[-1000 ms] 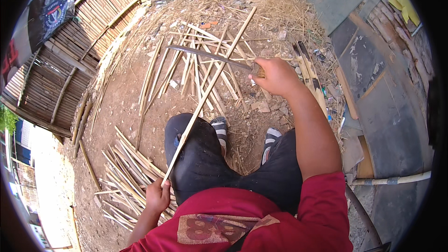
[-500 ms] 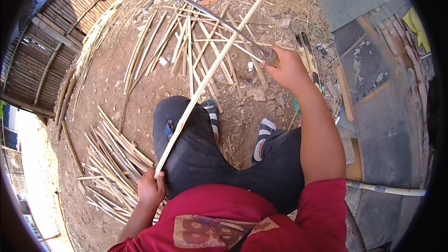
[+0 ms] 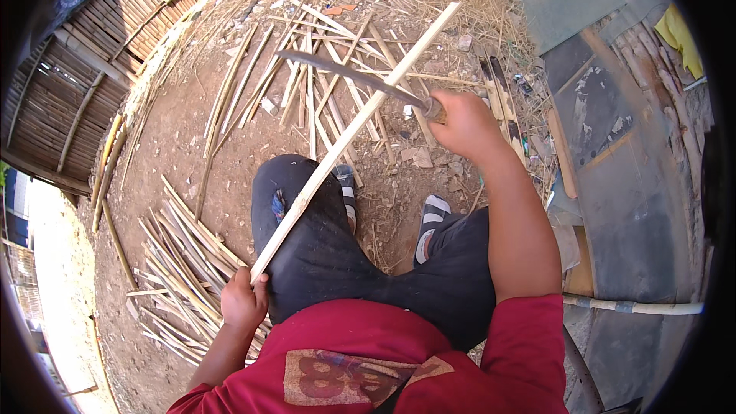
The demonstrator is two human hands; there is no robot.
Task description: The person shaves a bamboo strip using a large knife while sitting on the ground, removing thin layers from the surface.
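My left hand (image 3: 244, 300) is closed round the lower end of a long pale bamboo strip (image 3: 337, 152). The strip slants up across my left thigh and away to the far right. In my right hand (image 3: 468, 126) is the handle of a long dark-bladed machete (image 3: 356, 75). Its blade points to the far left and crosses the strip toward the strip's upper part. Whether the blade touches the strip I cannot tell.
Many split strips (image 3: 307, 84) lie scattered on the dirt ahead of my feet. A pile of strips (image 3: 184, 280) is beside my left leg. Dark boards (image 3: 629, 184) stand along the right, and a bamboo wall (image 3: 69, 100) rises at the far left.
The machete has swung nearer to me and lies flatter, its tip further left. My right hand has come slightly toward me. The strip has shifted only a little.
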